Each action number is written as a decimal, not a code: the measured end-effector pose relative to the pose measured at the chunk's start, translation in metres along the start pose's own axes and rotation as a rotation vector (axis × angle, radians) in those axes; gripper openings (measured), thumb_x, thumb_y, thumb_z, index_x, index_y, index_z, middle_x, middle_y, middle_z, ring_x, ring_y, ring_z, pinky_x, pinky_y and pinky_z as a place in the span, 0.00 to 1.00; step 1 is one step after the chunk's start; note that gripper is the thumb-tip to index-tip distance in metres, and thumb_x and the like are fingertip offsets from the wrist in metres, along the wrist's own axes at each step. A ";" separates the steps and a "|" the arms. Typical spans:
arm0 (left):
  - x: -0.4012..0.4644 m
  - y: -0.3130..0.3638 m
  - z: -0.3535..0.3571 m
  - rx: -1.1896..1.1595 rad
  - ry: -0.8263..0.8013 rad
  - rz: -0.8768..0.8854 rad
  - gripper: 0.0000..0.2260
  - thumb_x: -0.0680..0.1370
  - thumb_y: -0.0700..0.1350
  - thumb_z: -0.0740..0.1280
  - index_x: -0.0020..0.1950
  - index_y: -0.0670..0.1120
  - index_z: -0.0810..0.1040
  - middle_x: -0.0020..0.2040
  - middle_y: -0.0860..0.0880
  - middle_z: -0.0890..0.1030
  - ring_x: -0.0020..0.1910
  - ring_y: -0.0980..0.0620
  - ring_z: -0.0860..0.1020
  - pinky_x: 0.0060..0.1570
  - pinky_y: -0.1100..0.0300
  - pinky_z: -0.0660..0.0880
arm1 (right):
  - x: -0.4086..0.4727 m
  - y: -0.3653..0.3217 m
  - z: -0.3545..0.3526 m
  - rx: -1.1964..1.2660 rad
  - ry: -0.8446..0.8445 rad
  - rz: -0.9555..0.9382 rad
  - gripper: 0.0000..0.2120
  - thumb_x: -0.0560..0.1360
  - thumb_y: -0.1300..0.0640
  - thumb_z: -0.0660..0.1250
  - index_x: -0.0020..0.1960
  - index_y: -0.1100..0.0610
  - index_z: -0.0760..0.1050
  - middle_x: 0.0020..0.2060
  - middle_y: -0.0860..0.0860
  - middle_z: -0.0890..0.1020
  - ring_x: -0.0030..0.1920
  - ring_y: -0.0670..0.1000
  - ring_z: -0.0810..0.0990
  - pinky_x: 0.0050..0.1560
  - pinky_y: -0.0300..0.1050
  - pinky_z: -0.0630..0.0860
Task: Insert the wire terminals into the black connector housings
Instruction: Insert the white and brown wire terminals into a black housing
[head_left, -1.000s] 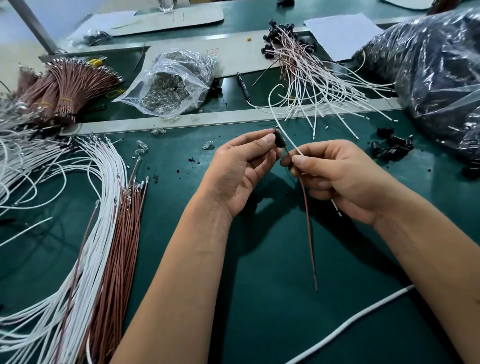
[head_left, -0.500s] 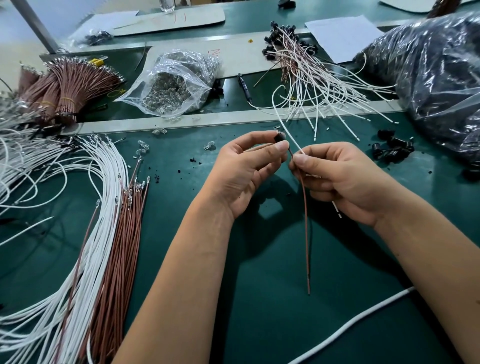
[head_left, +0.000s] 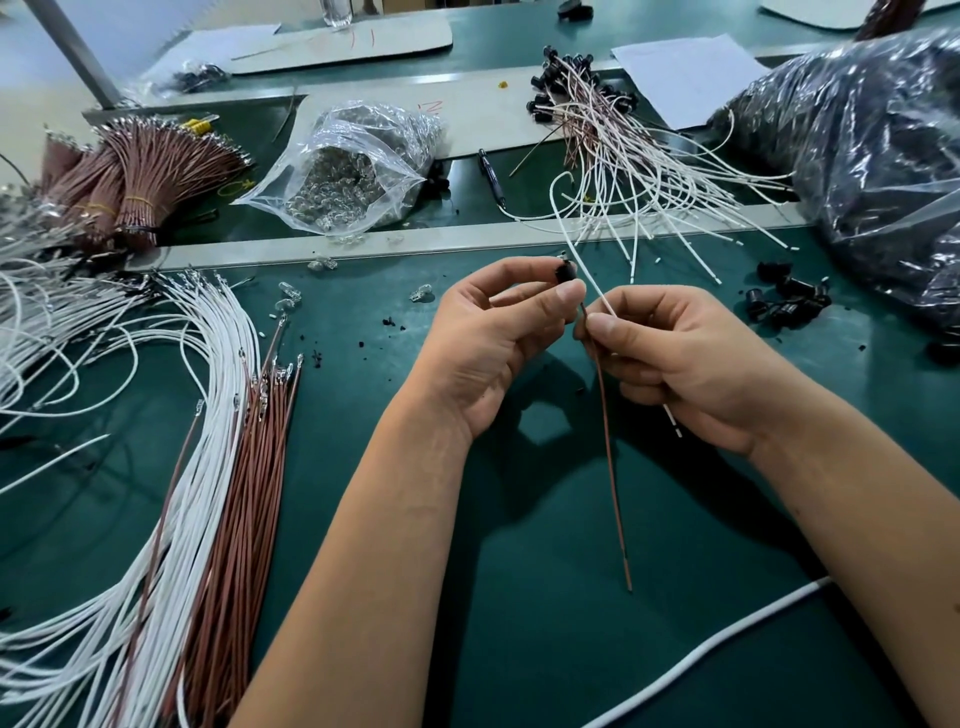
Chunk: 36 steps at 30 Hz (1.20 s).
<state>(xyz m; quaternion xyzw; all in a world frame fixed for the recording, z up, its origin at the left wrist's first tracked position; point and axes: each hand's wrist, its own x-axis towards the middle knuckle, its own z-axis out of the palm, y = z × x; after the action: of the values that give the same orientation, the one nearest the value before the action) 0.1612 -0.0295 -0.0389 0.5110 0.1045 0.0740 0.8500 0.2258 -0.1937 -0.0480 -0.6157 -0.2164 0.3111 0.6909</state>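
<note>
I observe my left hand pinching a black connector housing between thumb and fingers, raised above the green desk. My right hand grips a brown wire just below the housing; a white wire also runs into the right hand's grasp. Loose housings lie far right.

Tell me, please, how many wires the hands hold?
2: a brown wire pinched by the right hand; a white wire passing through that hand, beside the black housing in the left hand.
</note>
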 end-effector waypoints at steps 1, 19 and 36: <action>0.000 0.000 0.000 0.002 -0.004 0.006 0.10 0.65 0.38 0.75 0.45 0.44 0.82 0.36 0.49 0.83 0.35 0.55 0.80 0.42 0.66 0.78 | 0.000 0.000 0.000 0.001 0.001 -0.003 0.06 0.75 0.57 0.69 0.44 0.60 0.80 0.32 0.50 0.76 0.25 0.42 0.61 0.25 0.34 0.57; -0.003 0.002 0.004 0.017 -0.048 0.086 0.09 0.64 0.36 0.76 0.41 0.44 0.82 0.37 0.47 0.84 0.35 0.52 0.82 0.42 0.63 0.80 | 0.001 0.003 -0.001 0.005 0.009 -0.028 0.06 0.73 0.53 0.72 0.42 0.55 0.84 0.35 0.51 0.78 0.26 0.42 0.61 0.25 0.34 0.56; -0.003 0.003 0.003 0.042 -0.028 0.074 0.11 0.64 0.39 0.76 0.46 0.43 0.83 0.38 0.47 0.84 0.37 0.53 0.81 0.46 0.63 0.79 | 0.001 0.001 -0.006 -0.094 -0.008 -0.116 0.09 0.77 0.53 0.68 0.45 0.53 0.86 0.36 0.52 0.81 0.26 0.44 0.62 0.27 0.41 0.54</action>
<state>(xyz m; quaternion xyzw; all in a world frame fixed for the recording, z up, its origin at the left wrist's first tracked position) 0.1589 -0.0316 -0.0342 0.5332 0.0752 0.0962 0.8371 0.2302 -0.1974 -0.0499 -0.6326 -0.2687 0.2626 0.6773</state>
